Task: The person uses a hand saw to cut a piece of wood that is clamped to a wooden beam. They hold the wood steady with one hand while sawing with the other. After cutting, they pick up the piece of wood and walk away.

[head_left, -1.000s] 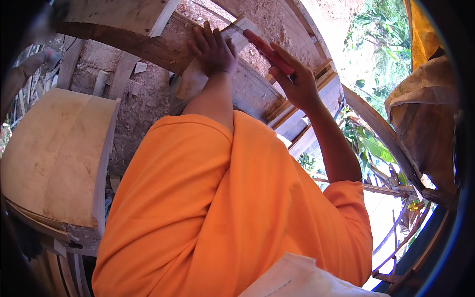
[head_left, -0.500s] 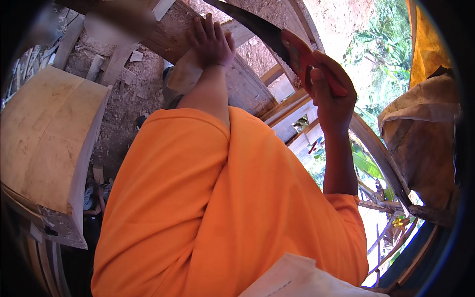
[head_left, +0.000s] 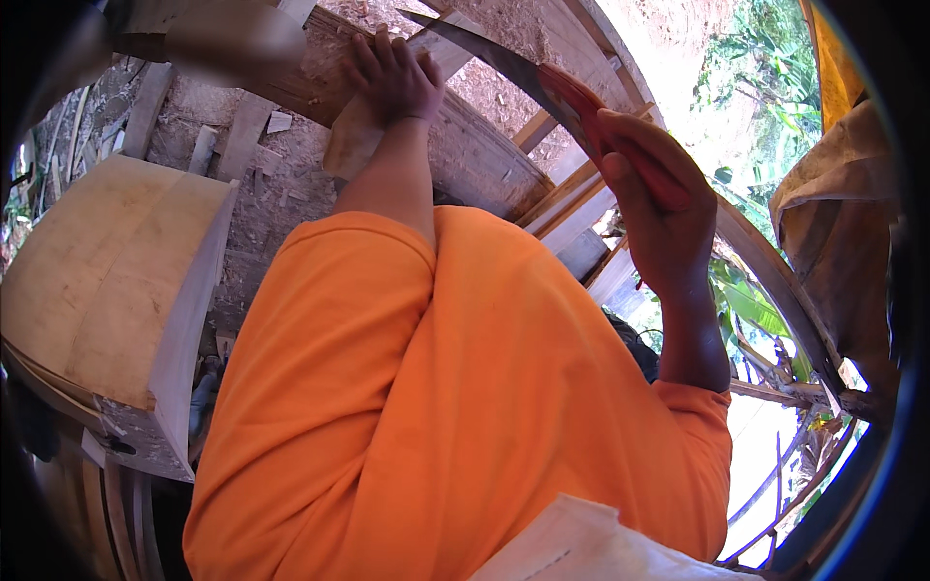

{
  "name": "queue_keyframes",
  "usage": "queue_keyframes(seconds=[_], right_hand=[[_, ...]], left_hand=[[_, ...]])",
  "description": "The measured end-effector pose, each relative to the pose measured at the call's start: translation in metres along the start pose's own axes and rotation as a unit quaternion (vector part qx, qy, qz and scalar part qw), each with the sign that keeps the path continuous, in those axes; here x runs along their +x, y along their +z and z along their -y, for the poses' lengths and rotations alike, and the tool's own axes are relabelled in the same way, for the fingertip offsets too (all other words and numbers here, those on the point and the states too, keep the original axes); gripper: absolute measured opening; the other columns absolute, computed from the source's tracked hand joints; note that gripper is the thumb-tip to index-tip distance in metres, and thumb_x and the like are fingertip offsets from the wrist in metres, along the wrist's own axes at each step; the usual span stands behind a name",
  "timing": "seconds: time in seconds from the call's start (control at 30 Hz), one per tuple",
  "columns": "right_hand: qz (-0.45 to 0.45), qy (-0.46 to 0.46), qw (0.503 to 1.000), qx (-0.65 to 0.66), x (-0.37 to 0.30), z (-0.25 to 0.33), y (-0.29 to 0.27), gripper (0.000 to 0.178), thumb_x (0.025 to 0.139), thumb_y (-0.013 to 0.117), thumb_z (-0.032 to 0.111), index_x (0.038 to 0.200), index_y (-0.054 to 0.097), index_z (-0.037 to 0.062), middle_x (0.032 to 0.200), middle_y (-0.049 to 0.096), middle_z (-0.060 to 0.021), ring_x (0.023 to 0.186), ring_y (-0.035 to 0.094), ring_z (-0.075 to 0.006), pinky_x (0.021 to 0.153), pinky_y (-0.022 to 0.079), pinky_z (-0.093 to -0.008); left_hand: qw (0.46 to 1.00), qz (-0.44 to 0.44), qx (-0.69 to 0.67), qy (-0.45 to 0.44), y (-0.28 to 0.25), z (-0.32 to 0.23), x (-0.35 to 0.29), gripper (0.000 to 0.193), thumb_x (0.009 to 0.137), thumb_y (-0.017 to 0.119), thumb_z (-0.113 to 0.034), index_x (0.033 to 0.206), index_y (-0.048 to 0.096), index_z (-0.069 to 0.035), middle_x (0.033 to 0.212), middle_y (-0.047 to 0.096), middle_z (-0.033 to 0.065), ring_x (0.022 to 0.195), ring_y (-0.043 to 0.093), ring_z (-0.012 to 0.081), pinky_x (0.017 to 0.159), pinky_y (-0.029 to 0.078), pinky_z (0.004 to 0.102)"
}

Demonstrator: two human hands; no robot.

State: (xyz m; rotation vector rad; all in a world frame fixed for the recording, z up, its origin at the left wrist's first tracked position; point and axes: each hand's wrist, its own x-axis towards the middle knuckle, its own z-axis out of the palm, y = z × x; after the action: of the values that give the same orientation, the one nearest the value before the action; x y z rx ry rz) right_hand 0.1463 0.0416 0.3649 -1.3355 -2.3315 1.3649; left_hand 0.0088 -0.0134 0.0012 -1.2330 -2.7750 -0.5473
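Note:
My right hand (head_left: 673,228) is closed round the red handle of a handsaw (head_left: 489,53). The saw's dark curved blade slants up and to the left, its tip just beyond my left hand. With fingers spread, my left hand (head_left: 399,85) presses flat on a wooden board (head_left: 489,165) at the top middle. Blade and board overlap from here, and I cannot tell whether the teeth touch the wood. A pale wood piece (head_left: 351,145) lies under my left wrist.
On the left stands a large curved wooden panel (head_left: 107,261) like a box. Wood offcuts (head_left: 242,136) and shavings cover the ground behind it. A blurred dark shape (head_left: 232,44) fills the upper left. Timber framing (head_left: 775,271) and a brown sheet (head_left: 838,194) are on the right.
My right hand and the saw have come slightly down and to the right, the blade lying flatter. My left hand stays on the board. The whole view has shifted a little.

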Motion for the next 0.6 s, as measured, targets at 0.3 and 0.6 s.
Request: queue_keyframes(seconds=[0.3,0.6], right_hand=[[0.068,0.008,0.997,-0.029,0.013,0.020,0.010,0.026,0.099,0.063,0.006,0.125,0.068,0.0044,0.113,0.073,-0.0083,0.103,0.066,-0.0116,0.092,0.052,-0.0271],[0.059,-0.066,0.996,-0.012,0.133,-0.033,0.099,0.023,0.093,0.062,0.009,0.112,0.070,-0.0005,0.087,0.072,-0.0174,0.073,0.068,-0.0226,0.069,0.053,-0.0348]], left_hand=[[1.000,-0.014,-0.019,0.004,-0.001,-0.002,0.000,0.046,0.087,0.058,-0.039,0.116,0.060,-0.002,0.147,0.047,0.0126,0.145,0.033,0.0441,0.115,0.020,0.0703],[1.000,-0.014,-0.004,0.006,0.009,0.006,-0.003,0.045,0.088,0.058,-0.038,0.117,0.059,-0.004,0.147,0.047,0.0134,0.146,0.031,0.0449,0.115,0.019,0.0713]])
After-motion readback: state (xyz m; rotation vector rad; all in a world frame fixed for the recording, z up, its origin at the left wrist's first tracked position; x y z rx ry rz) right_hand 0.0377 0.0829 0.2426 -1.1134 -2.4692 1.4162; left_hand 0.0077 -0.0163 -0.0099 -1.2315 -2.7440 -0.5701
